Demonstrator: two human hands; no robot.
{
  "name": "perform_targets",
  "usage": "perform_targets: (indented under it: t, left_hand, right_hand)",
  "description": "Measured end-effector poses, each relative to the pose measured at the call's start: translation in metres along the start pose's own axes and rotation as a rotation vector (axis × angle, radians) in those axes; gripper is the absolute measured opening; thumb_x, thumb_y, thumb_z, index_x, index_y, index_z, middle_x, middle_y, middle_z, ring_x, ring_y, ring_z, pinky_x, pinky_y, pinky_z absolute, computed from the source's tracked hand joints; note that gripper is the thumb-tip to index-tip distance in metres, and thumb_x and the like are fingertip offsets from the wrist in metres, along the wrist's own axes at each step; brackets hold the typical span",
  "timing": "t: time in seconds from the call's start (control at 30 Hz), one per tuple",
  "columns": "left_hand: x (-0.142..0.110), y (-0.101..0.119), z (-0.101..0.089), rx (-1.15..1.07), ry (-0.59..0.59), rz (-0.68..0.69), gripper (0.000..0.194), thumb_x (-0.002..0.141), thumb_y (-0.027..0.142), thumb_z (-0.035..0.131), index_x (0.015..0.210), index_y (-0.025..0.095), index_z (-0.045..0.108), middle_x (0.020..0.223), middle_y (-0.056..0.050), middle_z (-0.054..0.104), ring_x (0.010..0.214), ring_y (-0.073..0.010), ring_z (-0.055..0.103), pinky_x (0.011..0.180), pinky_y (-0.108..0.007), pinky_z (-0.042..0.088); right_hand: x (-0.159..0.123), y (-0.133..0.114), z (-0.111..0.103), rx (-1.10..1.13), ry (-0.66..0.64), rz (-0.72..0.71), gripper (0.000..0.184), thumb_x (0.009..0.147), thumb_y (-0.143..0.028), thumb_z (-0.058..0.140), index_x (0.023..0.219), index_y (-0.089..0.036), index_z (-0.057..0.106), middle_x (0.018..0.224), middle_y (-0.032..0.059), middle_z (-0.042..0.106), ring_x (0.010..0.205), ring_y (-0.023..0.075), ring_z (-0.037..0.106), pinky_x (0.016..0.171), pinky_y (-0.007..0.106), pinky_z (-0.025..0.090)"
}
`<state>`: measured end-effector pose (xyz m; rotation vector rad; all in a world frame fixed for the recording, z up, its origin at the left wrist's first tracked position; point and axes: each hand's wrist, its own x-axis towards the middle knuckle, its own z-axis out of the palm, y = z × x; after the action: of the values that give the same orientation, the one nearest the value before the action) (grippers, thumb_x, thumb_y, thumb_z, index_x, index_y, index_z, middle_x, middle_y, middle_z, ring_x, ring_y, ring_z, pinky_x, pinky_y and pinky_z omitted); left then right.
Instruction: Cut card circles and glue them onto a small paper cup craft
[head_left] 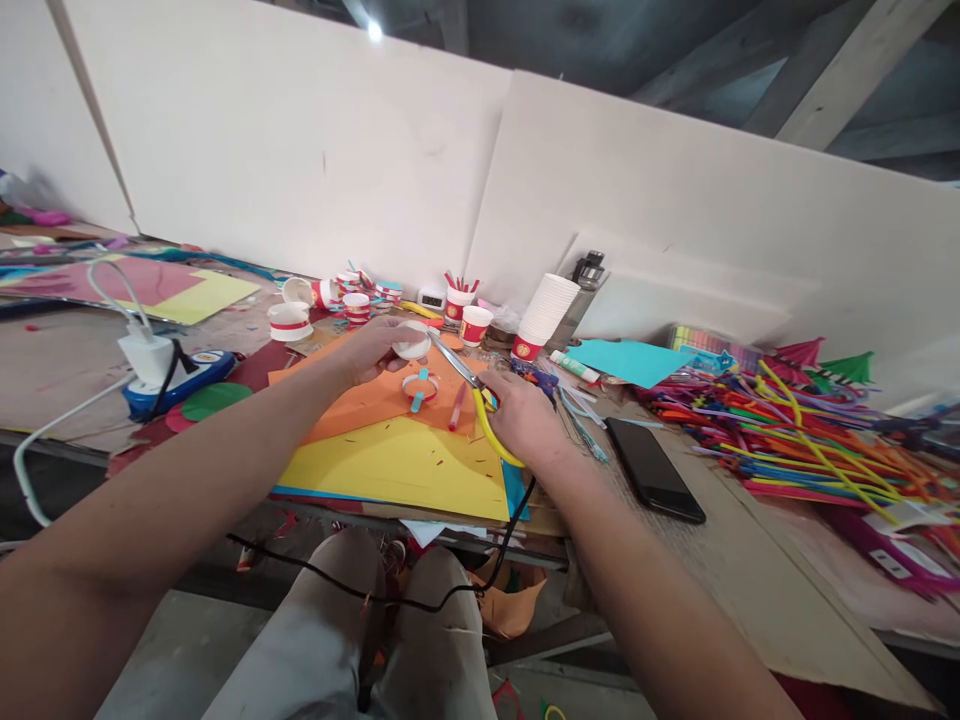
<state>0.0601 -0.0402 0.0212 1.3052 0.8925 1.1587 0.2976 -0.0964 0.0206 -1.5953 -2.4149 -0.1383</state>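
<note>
My left hand [373,350] grips a small white paper cup piece [412,341], its round opening turned toward me. In my right hand [521,412] is a pair of scissors [459,362] with yellow handles; the blade tips reach the right side of the cup piece. Below them, a paper ring [419,390] with blue tabs lies on an orange sheet [352,395]. A red pen [457,406] rests to the right of the ring. Nearer to me spreads a yellow sheet [397,468] with small scraps on it.
Behind are a tall stack of paper cups [550,308], a cup of red pens [459,298] and several cut cups [290,321]. A black phone [654,468] and many pipe cleaners [795,420] lie to the right. At left sits a blue power strip [180,383]; a black cable [435,607] hangs across my lap.
</note>
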Motion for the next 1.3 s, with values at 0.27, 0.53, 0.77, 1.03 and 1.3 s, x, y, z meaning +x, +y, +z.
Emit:
perform_targets:
  t: [0.27, 0.53, 0.77, 1.03, 1.3]
  left_hand:
    - [-0.004, 0.004, 0.005, -0.029, 0.034, -0.013, 0.017, 0.073, 0.025, 0.069, 0.067, 0.010, 0.062, 0.055, -0.007, 0.062, 0.039, -0.0061, 0.040, 0.036, -0.018, 0.025]
    - [0.001, -0.003, 0.003, -0.073, 0.043, -0.043, 0.015, 0.071, 0.024, 0.070, 0.069, 0.011, 0.062, 0.053, -0.004, 0.057, 0.038, -0.0062, 0.040, 0.035, -0.018, 0.027]
    - [0.000, -0.004, 0.005, -0.114, 0.060, -0.071, 0.015, 0.072, 0.025, 0.068, 0.071, 0.012, 0.062, 0.060, -0.006, 0.062, 0.047, -0.0101, 0.051, 0.039, -0.019, 0.034]
    - [0.001, -0.008, 0.002, -0.133, 0.100, -0.014, 0.014, 0.071, 0.023, 0.069, 0.072, 0.012, 0.062, 0.065, -0.004, 0.061, 0.054, -0.0105, 0.054, 0.039, -0.017, 0.034]
    - [0.002, -0.010, -0.004, -0.097, 0.022, 0.048, 0.019, 0.070, 0.029, 0.072, 0.073, 0.014, 0.061, 0.061, -0.004, 0.059, 0.056, -0.0125, 0.056, 0.041, -0.018, 0.036]
  right_hand:
    - [0.000, -0.001, 0.004, -0.035, 0.001, -0.022, 0.033, 0.095, -0.030, 0.051, 0.124, -0.023, 0.064, 0.118, 0.0123, 0.067, 0.106, 0.0241, 0.061, 0.086, 0.028, 0.044]
    - [0.001, -0.001, 0.005, -0.035, -0.017, -0.017, 0.031, 0.096, -0.030, 0.048, 0.121, -0.022, 0.065, 0.112, 0.0116, 0.070, 0.105, 0.0242, 0.061, 0.082, 0.028, 0.043]
    - [0.000, 0.000, 0.006, 0.039, 0.011, -0.008, 0.032, 0.096, -0.035, 0.048, 0.122, -0.027, 0.065, 0.116, 0.0099, 0.068, 0.107, 0.0245, 0.062, 0.083, 0.029, 0.045]
    - [-0.005, -0.003, 0.004, 0.006, 0.042, 0.008, 0.036, 0.092, -0.036, 0.051, 0.126, -0.027, 0.061, 0.117, 0.0098, 0.064, 0.103, 0.0273, 0.064, 0.081, 0.034, 0.049]
    - [-0.002, -0.004, 0.001, -0.051, 0.009, -0.001, 0.037, 0.095, -0.034, 0.048, 0.130, -0.026, 0.059, 0.118, 0.0100, 0.064, 0.104, 0.0271, 0.064, 0.079, 0.034, 0.048]
